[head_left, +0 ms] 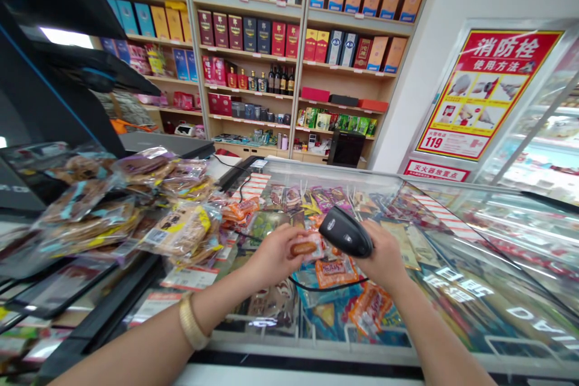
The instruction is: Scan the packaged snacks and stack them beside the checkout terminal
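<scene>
My left hand point(271, 256) is closed round a small clear packet with a brown snack point(306, 248) inside, held over the glass lid of a chest freezer point(452, 265). My right hand point(384, 259) grips a black handheld barcode scanner point(346, 232), its head pointing at the packet from close by. The scanner's black cable point(325, 287) loops below both hands. A gold bracelet point(190, 321) sits on my left wrist. Several orange and blue snack packets point(362, 307) lie on the glass under my hands.
A heap of wrapped pastries and snacks point(136, 211) is piled at the left beside a dark screen point(40, 90). Wooden shelves point(289, 54) of boxed bottles line the back wall. A red fire-hydrant poster point(488, 90) hangs at the right.
</scene>
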### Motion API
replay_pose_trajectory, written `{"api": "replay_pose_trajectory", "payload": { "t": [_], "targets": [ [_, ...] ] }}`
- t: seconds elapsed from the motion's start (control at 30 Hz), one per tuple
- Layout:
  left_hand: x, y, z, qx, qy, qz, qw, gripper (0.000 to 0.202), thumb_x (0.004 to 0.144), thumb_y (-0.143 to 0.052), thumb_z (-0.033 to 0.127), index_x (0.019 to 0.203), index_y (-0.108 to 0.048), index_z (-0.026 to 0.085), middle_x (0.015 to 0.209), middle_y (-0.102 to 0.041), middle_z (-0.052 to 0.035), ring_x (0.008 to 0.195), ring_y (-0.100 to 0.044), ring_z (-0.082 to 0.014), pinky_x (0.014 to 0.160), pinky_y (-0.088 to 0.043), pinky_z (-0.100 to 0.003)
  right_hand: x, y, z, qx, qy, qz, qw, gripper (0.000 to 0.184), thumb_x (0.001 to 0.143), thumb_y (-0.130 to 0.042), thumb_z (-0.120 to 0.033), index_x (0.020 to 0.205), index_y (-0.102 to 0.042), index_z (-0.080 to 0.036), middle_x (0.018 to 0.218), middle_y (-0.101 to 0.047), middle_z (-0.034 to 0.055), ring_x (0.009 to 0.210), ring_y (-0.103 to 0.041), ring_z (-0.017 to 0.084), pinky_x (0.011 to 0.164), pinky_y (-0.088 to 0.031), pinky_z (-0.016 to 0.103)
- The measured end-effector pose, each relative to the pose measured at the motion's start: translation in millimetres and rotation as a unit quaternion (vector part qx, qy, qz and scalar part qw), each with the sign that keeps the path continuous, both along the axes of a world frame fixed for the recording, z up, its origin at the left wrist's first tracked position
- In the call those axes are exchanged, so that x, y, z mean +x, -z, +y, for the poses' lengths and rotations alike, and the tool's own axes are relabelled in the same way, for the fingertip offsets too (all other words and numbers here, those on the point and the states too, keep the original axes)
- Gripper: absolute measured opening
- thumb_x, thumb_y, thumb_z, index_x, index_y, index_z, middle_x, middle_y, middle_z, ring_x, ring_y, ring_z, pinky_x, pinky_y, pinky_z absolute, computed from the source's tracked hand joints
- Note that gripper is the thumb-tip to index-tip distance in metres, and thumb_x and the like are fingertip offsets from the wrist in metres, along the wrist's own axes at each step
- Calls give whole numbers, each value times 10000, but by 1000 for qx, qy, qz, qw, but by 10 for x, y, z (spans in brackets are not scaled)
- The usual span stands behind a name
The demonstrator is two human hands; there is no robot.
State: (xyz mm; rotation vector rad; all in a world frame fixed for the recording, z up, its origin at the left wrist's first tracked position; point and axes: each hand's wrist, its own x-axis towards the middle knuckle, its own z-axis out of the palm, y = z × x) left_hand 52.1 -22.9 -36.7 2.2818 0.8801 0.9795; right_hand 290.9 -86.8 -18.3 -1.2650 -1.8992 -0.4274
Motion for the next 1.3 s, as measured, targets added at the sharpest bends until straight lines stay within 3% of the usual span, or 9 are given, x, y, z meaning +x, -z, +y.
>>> {"api": "replay_pose_trajectory", "payload": {
  "t": [0.1,0.23,0.3,0.37,0.47,0.57,0.63,0.93,1.3],
  "targets": [
    [-42,-54,73,-24,-15,-48,998,314,749,-617,179,1040,-735,196,975,-647,-76,898,-633,-174,806,-511,-305,6,-2,0,11,3,3,1000,129,808,-578,-333,813,-613,-209,678,-561,16,633,-537,170,578,-366,274],
    [-94,-166,146,-15,-52,-90,994,354,665,-722,235,1014,-749,186,1195,-636,-114,1124,-595,-239,967,-479,-362,2,-11,-7,10,9,8,1000,124,805,-576,-331,784,-602,-212,673,-561,15,626,-539,167,567,-365,272],
    [-113,-209,164,-33,-63,-94,993,359,665,-726,278,1009,-746,180,1141,-669,-105,1040,-630,-231,915,-502,-348,-3,-15,-10,6,8,7,1000,120,800,-579,-326,763,-591,-213,669,-558,13,622,-534,165,564,-360,270],
    [-125,-229,175,-92,-66,-103,988,376,732,-665,365,1041,-721,159,915,-711,-74,806,-659,-195,745,-531,-313,-4,-12,-10,5,3,5,1000,100,796,-578,-305,761,-587,-211,675,-562,14,628,-532,164,570,-361,269],
    [-137,-217,195,-171,-75,-136,973,418,830,-499,486,955,-689,135,605,-608,4,516,-534,-138,510,-433,-249,1,2,-3,6,-2,-2,1000,56,777,-566,-250,787,-598,-206,688,-577,20,638,-532,165,583,-361,271],
    [-154,-204,222,-134,-110,-143,974,421,845,-442,503,663,-596,155,531,-490,32,494,-437,-108,491,-343,-228,1,11,2,-3,-8,-12,1000,89,770,-571,-246,833,-616,-202,703,-594,25,652,-542,170,596,-367,273],
    [-166,-210,236,-92,-131,-119,980,418,844,-437,478,587,-536,163,533,-461,34,524,-421,-106,519,-326,-230,-11,4,-4,-15,-16,-25,999,112,781,-576,-269,861,-622,-205,714,-606,27,664,-552,173,609,-377,274],
    [-200,-198,251,-20,-133,-44,990,393,879,-396,401,719,-652,150,650,-600,-1,641,-525,-141,620,-390,-237,-105,-65,-56,-62,-32,-51,996,181,763,-598,-280,927,-632,-211,759,-640,39,689,-584,182,624,-390,282],
    [-191,-170,250,-6,-116,-44,992,380,900,-405,368,690,-643,159,633,-610,1,610,-533,-131,581,-385,-227,-99,-47,-48,-58,-30,-53,996,122,765,-579,-271,864,-616,-211,723,-614,28,664,-562,174,612,-376,279]
  ]
}}
